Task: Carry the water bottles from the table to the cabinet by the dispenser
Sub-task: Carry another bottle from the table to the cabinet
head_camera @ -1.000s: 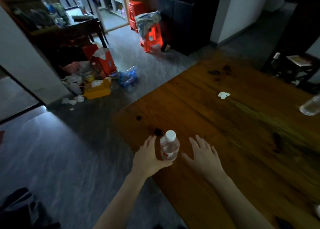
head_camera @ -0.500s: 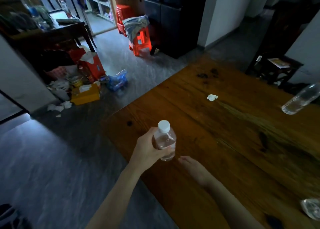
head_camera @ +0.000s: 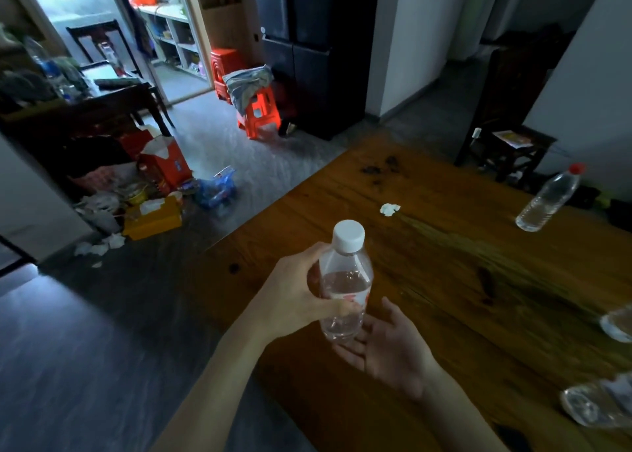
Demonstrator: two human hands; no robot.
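My left hand (head_camera: 294, 292) grips a small clear water bottle with a white cap (head_camera: 345, 280), held upright above the near corner of the wooden table (head_camera: 444, 280). My right hand (head_camera: 386, 345) lies palm up under the bottle's base, fingers spread, touching or nearly touching it. A taller bottle with a red cap (head_camera: 549, 196) stands on the table at the far right. Two more clear bottles (head_camera: 619, 323) (head_camera: 595, 403) show partly at the right edge.
A crumpled white tissue (head_camera: 390, 208) lies mid-table. Boxes and litter (head_camera: 150, 191) clutter the floor at left beside a dark desk (head_camera: 102, 106). Red stools (head_camera: 258, 113) stand before a black fridge (head_camera: 314, 51). A dark chair (head_camera: 509, 143) sits beyond the table.
My left hand closed on the white-capped bottle and lifted it off the table. My right hand turned palm up beneath it. The view tilted up toward the room.
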